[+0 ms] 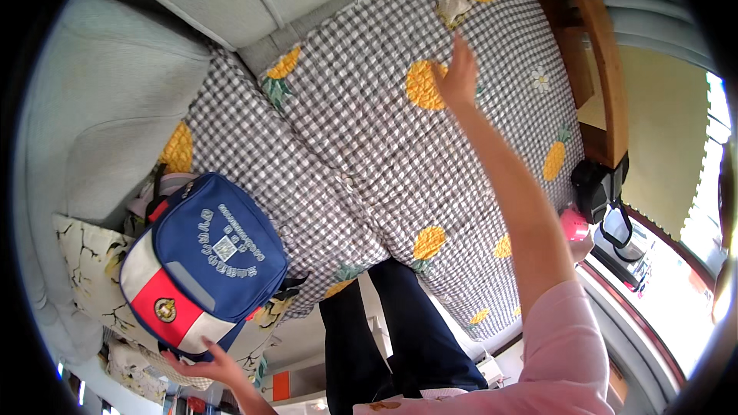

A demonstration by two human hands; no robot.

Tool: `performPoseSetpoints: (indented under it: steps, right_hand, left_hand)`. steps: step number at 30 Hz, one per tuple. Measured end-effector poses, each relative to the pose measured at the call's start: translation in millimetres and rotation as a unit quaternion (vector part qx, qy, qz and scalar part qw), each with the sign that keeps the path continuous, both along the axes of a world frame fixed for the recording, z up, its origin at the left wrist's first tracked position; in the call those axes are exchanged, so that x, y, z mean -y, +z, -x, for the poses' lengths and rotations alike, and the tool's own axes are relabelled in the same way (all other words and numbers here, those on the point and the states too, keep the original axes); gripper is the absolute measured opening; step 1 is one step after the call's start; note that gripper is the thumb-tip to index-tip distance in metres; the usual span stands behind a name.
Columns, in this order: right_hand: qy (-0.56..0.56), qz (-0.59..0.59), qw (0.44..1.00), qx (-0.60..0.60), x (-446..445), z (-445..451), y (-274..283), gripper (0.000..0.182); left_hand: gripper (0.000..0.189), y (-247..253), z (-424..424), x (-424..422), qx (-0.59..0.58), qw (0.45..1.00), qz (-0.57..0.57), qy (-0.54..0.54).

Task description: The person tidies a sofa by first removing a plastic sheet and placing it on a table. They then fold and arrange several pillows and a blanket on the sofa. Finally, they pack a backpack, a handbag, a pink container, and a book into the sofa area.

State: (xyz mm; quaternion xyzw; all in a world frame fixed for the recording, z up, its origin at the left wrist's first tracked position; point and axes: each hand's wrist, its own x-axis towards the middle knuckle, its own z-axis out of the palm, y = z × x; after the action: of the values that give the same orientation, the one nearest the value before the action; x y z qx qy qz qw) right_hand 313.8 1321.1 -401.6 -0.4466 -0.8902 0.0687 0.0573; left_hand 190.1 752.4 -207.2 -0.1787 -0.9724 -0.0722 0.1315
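A blue, red and white school backpack (222, 253) lies at the left of the padded seat, its front facing up. It bears writing, a printed code and a round emblem. My left hand (202, 363) is at the backpack's near edge, one finger over the white panel and others at the underside. Over the checked quilted cover (357, 144), which has a pineapple pattern, my right hand (458, 72) stretches out with nothing in it. Just beyond its fingertips lies a small, pale crumpled item (454, 7) with a red spot; I cannot tell what it is.
Grey sofa cushions (132, 98) border the left and top. A floral cushion (86, 259) lies under the backpack. At right are a wooden frame (599, 69), a black object (594, 184) and a pink object (573, 223), with what looks like part of a hand by it.
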Motion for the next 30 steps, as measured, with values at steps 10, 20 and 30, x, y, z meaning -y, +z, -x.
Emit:
performPoseSetpoints:
  steps: [10, 20, 30]
  right_hand:
    - [-0.185, 0.118, 0.976, -0.015, -97.0, 80.9, -18.7, 0.066]
    - [-0.064, 0.636, 0.714, -0.285, 216.2, -7.2, 28.3, 0.051]
    - [0.121, 0.463, 0.875, -0.076, 396.2, 4.6, -3.9, 0.045]
  left_hand:
    - [0.056, -68.5, -119.7, -73.6, 0.337, 0.938, -0.075, -0.042]
    - [0.044, -51.5, -119.5, -91.9, 0.46, 0.876, -0.12, -0.086]
    - [0.039, -39.1, -99.2, -37.5, 0.499, 0.853, -0.086, -0.125]
